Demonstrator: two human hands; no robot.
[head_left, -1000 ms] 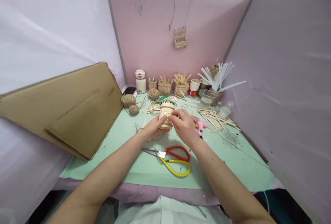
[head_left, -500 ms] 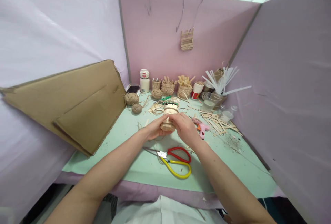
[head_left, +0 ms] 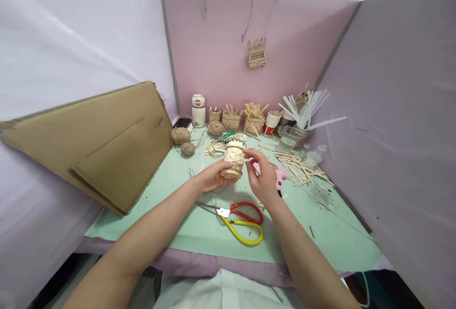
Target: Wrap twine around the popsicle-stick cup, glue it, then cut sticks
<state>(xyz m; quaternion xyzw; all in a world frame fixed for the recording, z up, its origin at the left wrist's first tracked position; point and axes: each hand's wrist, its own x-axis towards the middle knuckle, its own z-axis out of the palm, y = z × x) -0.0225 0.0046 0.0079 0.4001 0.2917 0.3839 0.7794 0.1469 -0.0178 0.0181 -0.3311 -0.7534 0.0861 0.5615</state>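
Note:
A small cup-like holder of pale wooden sticks [head_left: 234,159], with twine near its top and base and a raised pale decoration on its side, is tilted slightly above the table. My left hand [head_left: 213,176] is wrapped round its lower left side. Just right of the holder, my right hand [head_left: 261,176] has its fingers apart and curved, holding nothing; its index fingertip is at the holder's edge, and whether it touches I cannot tell. Below both hands lie scissors [head_left: 245,222] with one red and one yellow handle. A pink glue gun [head_left: 280,177] rests behind my right hand.
Wooden sticks [head_left: 299,168] are strewn at the right, near a clear plastic tub [head_left: 289,140]. Twine balls [head_left: 181,136] lie back left beside a leaning cardboard sheet [head_left: 117,142]. Stick-filled baskets [head_left: 253,125] and a white jar [head_left: 198,111] line the back wall.
My right hand has come off the holder and moved a little right, its fingers opening. The decorated side of the holder now shows. My left hand keeps its hold.

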